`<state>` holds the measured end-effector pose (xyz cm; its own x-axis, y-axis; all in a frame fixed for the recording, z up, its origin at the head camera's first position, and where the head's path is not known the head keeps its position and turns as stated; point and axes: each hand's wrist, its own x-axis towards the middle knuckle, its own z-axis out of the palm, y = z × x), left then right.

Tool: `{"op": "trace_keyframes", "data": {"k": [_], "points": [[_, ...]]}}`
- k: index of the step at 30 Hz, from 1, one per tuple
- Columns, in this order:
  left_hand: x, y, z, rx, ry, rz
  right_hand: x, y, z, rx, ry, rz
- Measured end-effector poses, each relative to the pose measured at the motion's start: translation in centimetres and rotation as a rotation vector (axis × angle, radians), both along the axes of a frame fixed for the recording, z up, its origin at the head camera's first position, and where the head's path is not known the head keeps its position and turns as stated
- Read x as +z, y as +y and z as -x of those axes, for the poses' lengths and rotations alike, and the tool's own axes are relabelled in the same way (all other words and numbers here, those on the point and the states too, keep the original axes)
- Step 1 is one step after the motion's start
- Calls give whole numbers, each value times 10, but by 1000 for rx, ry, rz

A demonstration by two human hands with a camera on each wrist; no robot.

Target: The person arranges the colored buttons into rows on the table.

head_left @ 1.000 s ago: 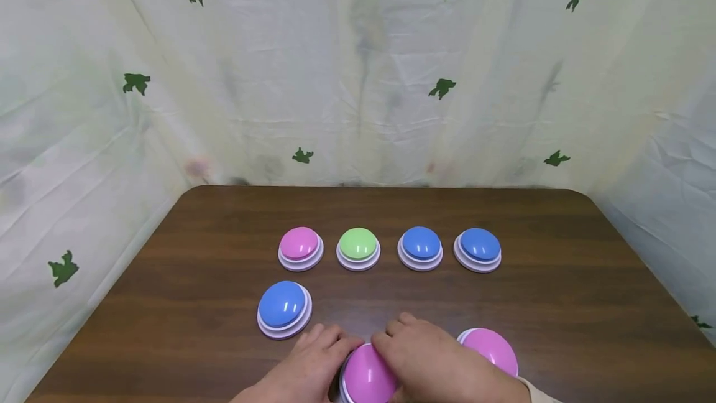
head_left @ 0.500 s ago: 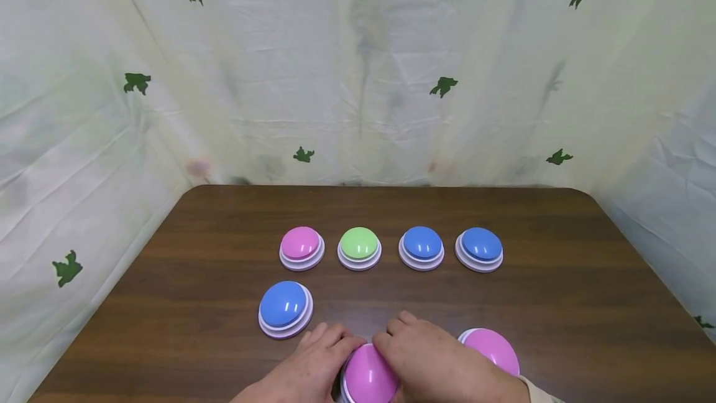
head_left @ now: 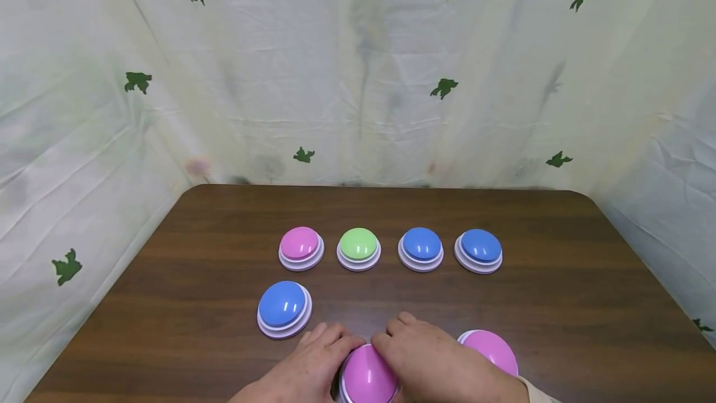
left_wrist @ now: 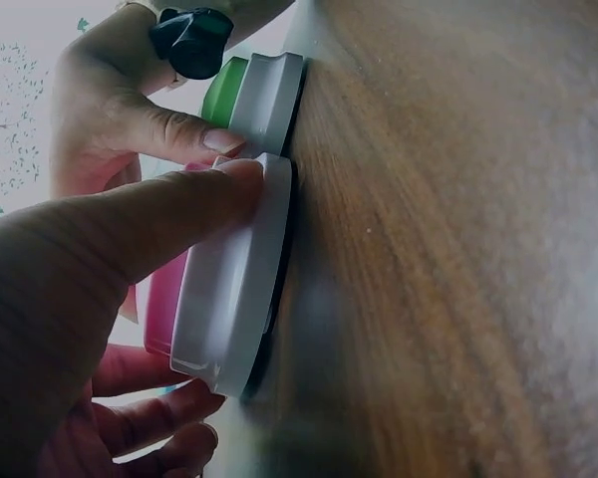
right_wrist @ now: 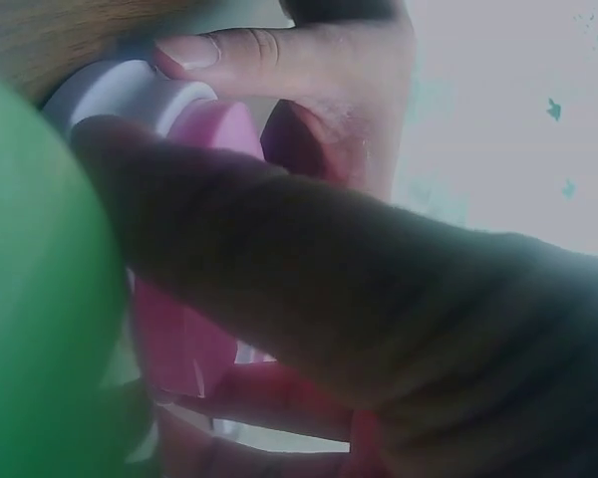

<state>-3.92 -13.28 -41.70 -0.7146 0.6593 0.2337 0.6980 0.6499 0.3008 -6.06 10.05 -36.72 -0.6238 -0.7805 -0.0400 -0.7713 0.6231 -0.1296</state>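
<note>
Left wrist view shows the left hand's (head_left: 310,365) fingers (left_wrist: 157,415) and thumb (left_wrist: 179,219) curled round a pink-domed button (head_left: 368,379), spread just enough to span its white base (left_wrist: 229,299); the right hand (head_left: 439,359) grips it opposite, presumably to steady it evenly while leaving the dome bare. It stands at the near side of the table (head_left: 196,266); whether its underside lies flat is hard to tell. Close by is a green button (left_wrist: 222,95). Beyond, a blue button (head_left: 283,305) and another pink one (head_left: 492,353) flank the hands, and four buttons make a back row (head_left: 358,245), spaced perhaps for easy reach.
</note>
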Motion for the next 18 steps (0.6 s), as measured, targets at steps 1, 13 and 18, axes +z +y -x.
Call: {"op": "trace_keyframes", "data": {"k": [1, 13, 18], "points": [[0, 0, 0, -1, 0, 0, 0, 0, 0, 2, 1, 7], [5, -1, 2, -19, 85, -12, 0, -4, 4, 19, 6, -23], [18, 3, 6, 3, 84, 46, 4, -7, 8, 2, -5, -35]]}}
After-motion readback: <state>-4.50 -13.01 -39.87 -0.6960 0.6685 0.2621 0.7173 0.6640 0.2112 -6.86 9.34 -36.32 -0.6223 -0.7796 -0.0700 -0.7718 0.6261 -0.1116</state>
